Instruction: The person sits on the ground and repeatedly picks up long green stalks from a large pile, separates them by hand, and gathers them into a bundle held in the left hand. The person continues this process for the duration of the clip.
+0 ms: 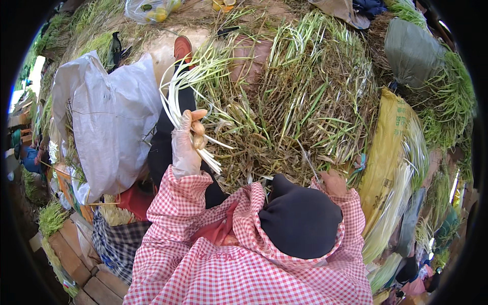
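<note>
My left hand (pixel 189 139), in a thin clear glove, is closed around a small bunch of pale stems (pixel 176 93), which look like garlic chives. Their leafy ends droop beyond the fingers, and the white ends stick out on the right. At the right, my bare right hand (pixel 334 183) is curled by the cuff, with a thin-bladed knife (pixel 307 158) rising from it; the handle is hidden. Beneath both hands spreads a heap of dry and green trimmings (pixel 251 148). A rounded black cloth shape (pixel 301 219) hides part of the lap area.
A white woven sack (pixel 110 110) stands left of my outstretched leg (pixel 186 99). On the right, a yellow sack (pixel 385 152) lies beside long pale stems (pixel 396 202). A bag with yellow fruit (pixel 156 15) is at the top. Bricks (pixel 70 251) sit lower left.
</note>
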Motion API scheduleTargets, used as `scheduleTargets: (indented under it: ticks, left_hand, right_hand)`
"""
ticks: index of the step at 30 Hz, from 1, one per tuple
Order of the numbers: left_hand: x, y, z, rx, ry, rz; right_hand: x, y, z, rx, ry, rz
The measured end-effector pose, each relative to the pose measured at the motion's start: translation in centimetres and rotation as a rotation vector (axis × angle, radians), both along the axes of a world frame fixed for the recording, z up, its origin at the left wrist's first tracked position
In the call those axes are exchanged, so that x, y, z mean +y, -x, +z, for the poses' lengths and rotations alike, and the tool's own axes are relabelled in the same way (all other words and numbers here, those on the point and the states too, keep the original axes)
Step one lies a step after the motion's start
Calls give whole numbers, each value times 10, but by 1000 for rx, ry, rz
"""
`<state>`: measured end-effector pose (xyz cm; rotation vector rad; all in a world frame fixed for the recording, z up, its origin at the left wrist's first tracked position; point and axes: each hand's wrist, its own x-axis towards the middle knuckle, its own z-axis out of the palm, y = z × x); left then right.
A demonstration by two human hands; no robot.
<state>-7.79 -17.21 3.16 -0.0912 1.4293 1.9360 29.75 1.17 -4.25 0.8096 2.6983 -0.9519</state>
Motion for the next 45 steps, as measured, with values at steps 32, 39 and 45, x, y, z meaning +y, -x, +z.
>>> scheduleTargets:
  ticks: [32, 39, 45]
  left_hand:
    - [1, 63, 1, 164, -238, 58]
    - [-10, 67, -8, 60, -256, 105]
    - [-10, 67, -13, 28, -282, 74]
  right_hand:
    - [-5, 244, 0, 339, 639, -62]
    - [0, 225, -33, 208, 914, -560]
    - [45, 293, 110, 893, 1084, -368]
